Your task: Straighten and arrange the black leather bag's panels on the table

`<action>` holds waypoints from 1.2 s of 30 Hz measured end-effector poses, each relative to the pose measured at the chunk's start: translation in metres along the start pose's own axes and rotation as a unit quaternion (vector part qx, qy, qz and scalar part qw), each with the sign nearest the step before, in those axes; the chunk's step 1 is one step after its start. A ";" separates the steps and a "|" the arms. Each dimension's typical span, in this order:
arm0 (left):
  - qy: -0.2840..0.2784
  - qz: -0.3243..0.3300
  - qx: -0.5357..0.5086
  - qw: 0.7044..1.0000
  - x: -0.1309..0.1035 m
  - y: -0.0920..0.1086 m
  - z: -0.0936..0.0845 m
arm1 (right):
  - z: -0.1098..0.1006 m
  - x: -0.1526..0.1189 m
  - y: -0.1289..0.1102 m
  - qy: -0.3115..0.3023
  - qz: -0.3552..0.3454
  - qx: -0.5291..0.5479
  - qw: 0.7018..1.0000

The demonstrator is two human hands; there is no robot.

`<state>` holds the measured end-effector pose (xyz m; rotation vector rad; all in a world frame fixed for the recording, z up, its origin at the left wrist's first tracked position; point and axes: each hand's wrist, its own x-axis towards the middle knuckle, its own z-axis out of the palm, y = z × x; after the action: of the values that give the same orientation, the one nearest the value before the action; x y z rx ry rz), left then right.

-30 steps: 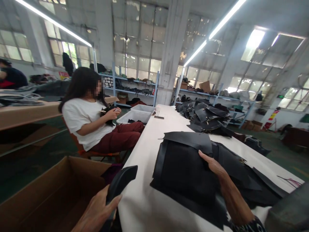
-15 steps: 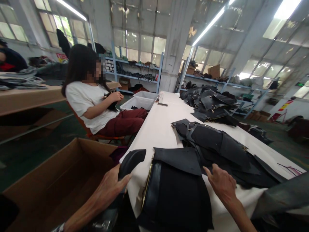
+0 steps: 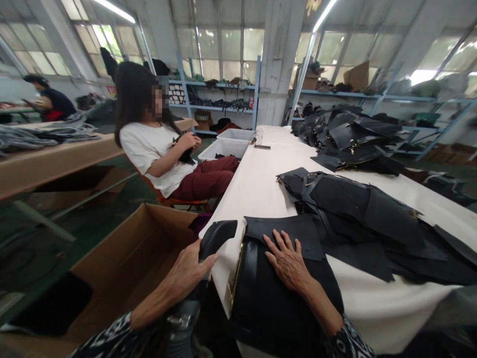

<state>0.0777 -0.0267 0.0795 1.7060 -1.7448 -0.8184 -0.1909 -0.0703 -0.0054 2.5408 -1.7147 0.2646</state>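
My left hand (image 3: 190, 268) is wrapped round a curved black piece (image 3: 220, 237) at the table's near left corner. Its thumb lies along the near side of that piece. With fingers spread, my right hand (image 3: 286, 261) lies flat on a black panel (image 3: 276, 303), over the flap at its far end. The panel has a gold-coloured zipper along its left edge and hangs over the table's near edge. Just right of it lies a stack of black pieces (image 3: 350, 204).
A white-covered table (image 3: 261, 174) runs away from me, with a larger black pile (image 3: 354, 134) farther back. An open cardboard box (image 3: 122, 253) stands at lower left. Beyond it a seated person (image 3: 156, 154) holds something dark. White bins (image 3: 227, 148) stand beside the table.
My right hand has moved left from beside the panel and now rests on it. The left hand keeps its hold on the curved piece. The view has turned slightly left.
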 end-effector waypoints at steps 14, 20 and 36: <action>-0.096 -0.017 0.070 0.993 0.013 0.024 0.023 | -0.003 0.004 0.008 0.032 -0.004 0.076 0.997; -0.084 -0.054 0.069 0.993 0.017 0.010 0.024 | -0.022 0.049 0.033 -0.024 -0.018 0.092 0.995; -0.057 -0.034 0.023 0.998 0.015 -0.004 0.015 | -0.039 0.079 0.059 -0.051 0.036 0.172 0.983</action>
<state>0.0688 -0.0416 0.0664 1.7893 -1.8005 -0.9302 -0.2205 -0.1593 0.0447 2.7721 -1.9532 0.4833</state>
